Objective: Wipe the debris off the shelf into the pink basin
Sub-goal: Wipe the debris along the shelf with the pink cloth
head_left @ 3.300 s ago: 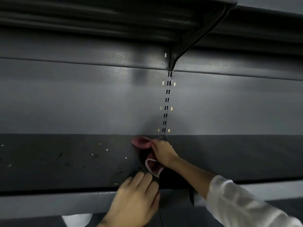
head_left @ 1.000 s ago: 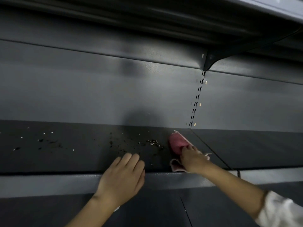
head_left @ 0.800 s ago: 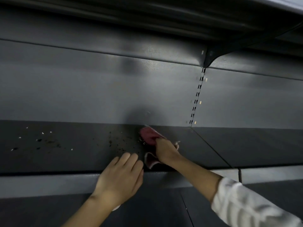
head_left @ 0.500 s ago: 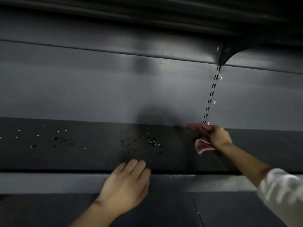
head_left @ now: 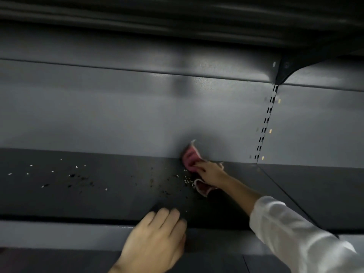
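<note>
My right hand [head_left: 210, 173] presses a pink cloth [head_left: 190, 156] onto the dark grey shelf [head_left: 118, 198], close to the back wall. A small heap of dark and pale debris [head_left: 177, 184] lies just left of the cloth. More crumbs [head_left: 76, 177] are scattered farther left along the shelf. My left hand [head_left: 155, 241] rests flat over the shelf's front lip, fingers together, holding nothing that I can see. The pink basin is not in view.
The grey back panel [head_left: 137, 115] rises right behind the cloth. A slotted upright [head_left: 266, 123] and a bracket [head_left: 285, 69] of the shelf above stand to the right. The upper shelf [head_left: 177, 16] overhangs. A seam [head_left: 279, 186] divides the shelf boards at the right.
My right hand has swept the cloth leftward from beside the slotted upright to the debris heap. My left hand has stayed on the front lip.
</note>
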Motion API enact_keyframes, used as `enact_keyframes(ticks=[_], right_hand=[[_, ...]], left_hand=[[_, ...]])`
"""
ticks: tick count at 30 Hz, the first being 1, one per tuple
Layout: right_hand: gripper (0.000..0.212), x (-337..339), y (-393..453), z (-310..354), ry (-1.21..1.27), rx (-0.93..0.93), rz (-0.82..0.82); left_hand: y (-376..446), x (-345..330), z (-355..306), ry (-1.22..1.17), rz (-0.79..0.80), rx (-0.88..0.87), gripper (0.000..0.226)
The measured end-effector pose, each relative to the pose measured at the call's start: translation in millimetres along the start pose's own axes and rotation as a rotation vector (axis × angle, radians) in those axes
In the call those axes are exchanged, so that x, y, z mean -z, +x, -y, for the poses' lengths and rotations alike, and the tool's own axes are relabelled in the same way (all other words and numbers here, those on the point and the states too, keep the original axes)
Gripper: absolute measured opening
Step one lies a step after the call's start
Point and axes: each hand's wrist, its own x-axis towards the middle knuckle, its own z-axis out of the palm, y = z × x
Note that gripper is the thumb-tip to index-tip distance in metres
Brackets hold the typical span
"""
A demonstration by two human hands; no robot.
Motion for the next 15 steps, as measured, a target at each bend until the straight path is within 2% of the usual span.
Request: enact_keyframes(ticks=[3, 5, 8, 11, 15], right_hand=[[0.03, -3, -4, 10, 0.179, 0.088, -0.008], [0.028, 6, -10, 9, 0.259, 0.094, -0.108], [0.027, 32, -17, -10, 0.375, 0.008, -0.292], [0.029, 63, -25, -44, 0.48, -0.128, -0.407], [0.031, 92, -33, -76, 0.375, -0.235, -0.397]], left_hand=[[-1, 3, 1, 0.016, 0.018, -0.024, 0.024], [-2, 4, 1, 0.022, 0.023, -0.024, 0.024], [-3, 4, 2, 0.005, 0.015, -0.027, 0.024], [-3, 2, 2, 0.009, 0.011, -0.039, 0.024], [-3, 0, 2, 0.01, 0.005, -0.047, 0.026]])
